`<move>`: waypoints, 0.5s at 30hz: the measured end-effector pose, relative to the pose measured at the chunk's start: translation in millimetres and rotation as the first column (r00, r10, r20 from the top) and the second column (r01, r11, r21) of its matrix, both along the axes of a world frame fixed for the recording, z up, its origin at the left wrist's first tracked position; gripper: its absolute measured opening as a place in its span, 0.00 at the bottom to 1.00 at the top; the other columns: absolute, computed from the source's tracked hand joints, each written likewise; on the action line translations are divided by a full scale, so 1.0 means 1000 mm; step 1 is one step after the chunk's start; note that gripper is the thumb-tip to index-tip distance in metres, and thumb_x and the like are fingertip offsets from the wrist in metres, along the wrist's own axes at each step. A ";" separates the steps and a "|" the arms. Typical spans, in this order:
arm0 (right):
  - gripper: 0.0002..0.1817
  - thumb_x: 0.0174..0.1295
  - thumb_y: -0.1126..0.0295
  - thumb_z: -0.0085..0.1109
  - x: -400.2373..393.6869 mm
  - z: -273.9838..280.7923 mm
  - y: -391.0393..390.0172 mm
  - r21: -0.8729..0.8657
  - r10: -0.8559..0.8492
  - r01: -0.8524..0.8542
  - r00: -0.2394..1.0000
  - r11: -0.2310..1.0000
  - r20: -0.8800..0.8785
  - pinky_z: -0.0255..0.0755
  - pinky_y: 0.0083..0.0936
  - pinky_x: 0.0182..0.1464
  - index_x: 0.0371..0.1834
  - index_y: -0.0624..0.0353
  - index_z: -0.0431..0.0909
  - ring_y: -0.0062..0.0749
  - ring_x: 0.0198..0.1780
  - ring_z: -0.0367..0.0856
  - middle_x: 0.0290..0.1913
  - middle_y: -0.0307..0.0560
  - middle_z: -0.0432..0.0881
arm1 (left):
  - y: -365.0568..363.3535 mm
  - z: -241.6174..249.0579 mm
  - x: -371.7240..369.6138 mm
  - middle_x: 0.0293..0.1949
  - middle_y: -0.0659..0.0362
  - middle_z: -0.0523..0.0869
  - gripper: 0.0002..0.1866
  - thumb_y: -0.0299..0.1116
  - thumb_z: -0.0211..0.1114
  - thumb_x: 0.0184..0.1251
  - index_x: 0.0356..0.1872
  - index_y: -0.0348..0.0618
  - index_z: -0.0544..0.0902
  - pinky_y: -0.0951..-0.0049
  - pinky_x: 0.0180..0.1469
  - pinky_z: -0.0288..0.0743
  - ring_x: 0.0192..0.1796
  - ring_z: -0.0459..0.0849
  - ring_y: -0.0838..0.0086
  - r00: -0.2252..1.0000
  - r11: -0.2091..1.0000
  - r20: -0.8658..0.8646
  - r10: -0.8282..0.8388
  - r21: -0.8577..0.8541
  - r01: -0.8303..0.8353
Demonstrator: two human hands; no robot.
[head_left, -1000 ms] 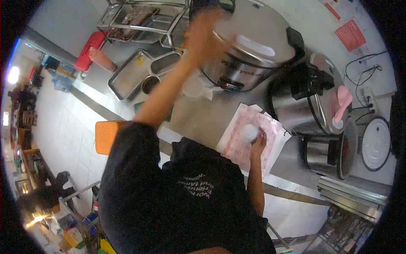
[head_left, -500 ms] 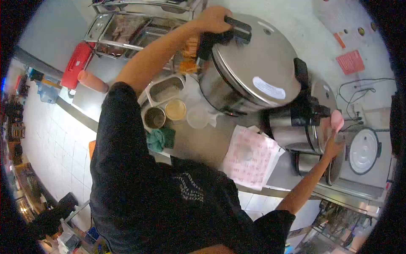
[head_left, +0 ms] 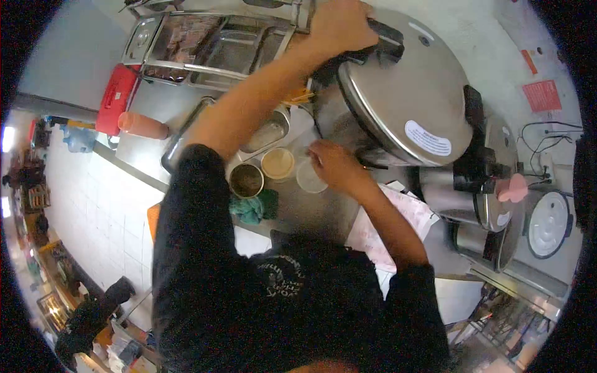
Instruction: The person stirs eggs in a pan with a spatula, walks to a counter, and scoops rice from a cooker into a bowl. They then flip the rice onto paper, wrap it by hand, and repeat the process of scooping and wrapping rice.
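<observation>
My left hand [head_left: 344,28] is closed on the black handle [head_left: 384,43] at the lid edge of a large steel rice cooker [head_left: 410,81], whose lid is down. In front of that cooker is my right hand [head_left: 339,166], fingers curled beside a clear round plastic tub [head_left: 311,176]. What these fingers hold, if anything, is hidden. Left of the tub stand a tan-filled round container [head_left: 278,163] and a metal cup [head_left: 246,180]. A pink paddle-like utensil [head_left: 512,188] rests at a second steel cooker [head_left: 451,189].
A rack with metal trays [head_left: 230,46] stands at the back left, near a red case [head_left: 118,99] and an orange bottle [head_left: 143,125]. Green cloth [head_left: 249,210] lies at the counter's front edge. Pink printed paper [head_left: 398,217] is under my right forearm. A round white lid [head_left: 550,224] is far right.
My right hand has left the pink utensil and moved left across the counter to beside the clear tub. My left hand stays on the cooker's handle. The view has shifted.
</observation>
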State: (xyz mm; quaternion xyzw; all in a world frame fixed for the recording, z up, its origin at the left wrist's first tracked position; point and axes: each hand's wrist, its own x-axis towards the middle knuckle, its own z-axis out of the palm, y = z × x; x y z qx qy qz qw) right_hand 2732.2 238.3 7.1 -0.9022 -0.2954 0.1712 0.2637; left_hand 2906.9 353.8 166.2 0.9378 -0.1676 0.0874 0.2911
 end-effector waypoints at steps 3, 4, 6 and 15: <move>0.17 0.60 0.71 0.53 0.061 -0.071 0.037 -0.289 -0.103 0.071 0.990 0.955 -0.097 0.67 0.39 0.58 0.52 0.64 0.73 0.53 0.55 0.74 0.52 0.60 0.77 | -0.025 -0.036 0.030 0.34 0.51 0.85 0.17 0.42 0.66 0.41 0.32 0.44 0.86 0.60 0.45 0.78 0.42 0.84 0.56 0.969 0.979 0.137 0.204 -0.034 -0.201; 0.19 0.61 0.70 0.53 0.074 -0.077 0.042 -0.216 -0.181 0.159 0.979 0.963 -0.089 0.65 0.38 0.60 0.55 0.64 0.71 0.51 0.58 0.72 0.55 0.59 0.75 | -0.028 -0.040 0.032 0.33 0.51 0.86 0.16 0.41 0.66 0.41 0.32 0.44 0.86 0.60 0.44 0.79 0.41 0.84 0.56 0.963 0.982 0.199 0.184 -0.081 -0.171; 0.23 0.63 0.67 0.54 0.095 -0.084 0.045 0.043 -0.236 0.242 0.965 0.969 -0.119 0.61 0.36 0.64 0.60 0.64 0.68 0.46 0.63 0.68 0.60 0.57 0.71 | -0.031 -0.039 0.038 0.32 0.52 0.86 0.15 0.40 0.67 0.40 0.31 0.45 0.87 0.60 0.42 0.79 0.39 0.85 0.57 0.952 0.980 0.245 0.183 -0.117 -0.159; 0.24 0.65 0.62 0.51 0.147 -0.173 0.062 0.423 -0.254 0.329 0.941 0.844 -0.224 0.60 0.35 0.64 0.61 0.63 0.67 0.44 0.63 0.67 0.62 0.55 0.71 | -0.040 -0.039 0.061 0.32 0.54 0.86 0.14 0.42 0.68 0.40 0.30 0.50 0.87 0.63 0.44 0.79 0.40 0.84 0.58 0.956 0.985 0.247 0.158 -0.109 -0.135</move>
